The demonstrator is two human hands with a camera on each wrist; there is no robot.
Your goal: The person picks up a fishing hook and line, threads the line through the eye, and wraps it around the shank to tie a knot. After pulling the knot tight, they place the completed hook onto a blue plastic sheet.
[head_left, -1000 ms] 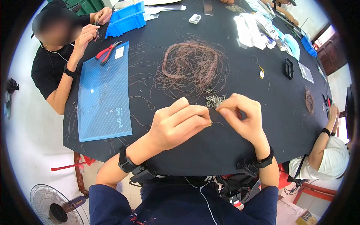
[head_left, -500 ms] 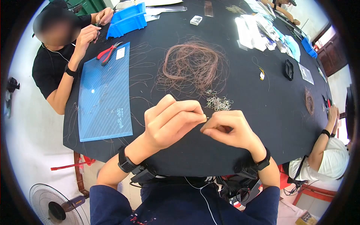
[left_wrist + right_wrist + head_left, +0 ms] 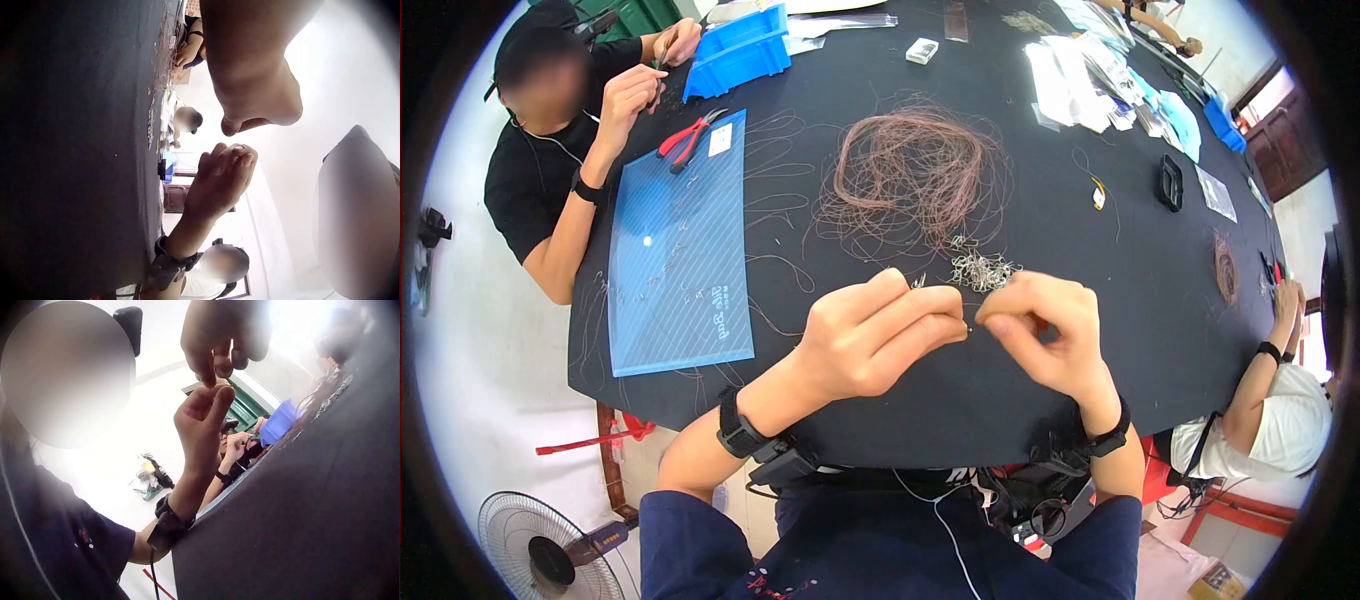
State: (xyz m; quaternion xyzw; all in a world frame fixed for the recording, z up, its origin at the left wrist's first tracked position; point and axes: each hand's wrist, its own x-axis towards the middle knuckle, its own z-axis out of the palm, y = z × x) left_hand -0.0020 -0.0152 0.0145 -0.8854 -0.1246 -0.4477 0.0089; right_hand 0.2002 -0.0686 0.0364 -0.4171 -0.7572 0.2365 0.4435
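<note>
In the head view my left hand [image 3: 885, 335] pinches a tiny metal piece between thumb and fingertips; only a small bit of it shows, so I cannot tell its exact kind. My right hand [image 3: 1048, 325] is just to its right, thumb and forefinger pinched together on a thin line that shows faintly between the hands. Just beyond the fingertips lies a pile of small silvery hooks [image 3: 982, 271]. Further off is a loose coil of thin brown line [image 3: 915, 180]. The left wrist view shows the right hand [image 3: 222, 178] close below the left fingers.
To the left lies a blue file bag [image 3: 675, 300] with small hooks and lines on it, and red-handled pliers [image 3: 685, 143] at its top. A blue bin [image 3: 738, 52], plastic packets [image 3: 1075, 85] and a black tray [image 3: 1169, 183] stand farther out. Other people sit around the dark table [image 3: 870, 415].
Half a second ago the right hand came in low against the left fingertips; now it is back up and to the right, with a small gap between the hands. The left hand has shifted slightly right.
</note>
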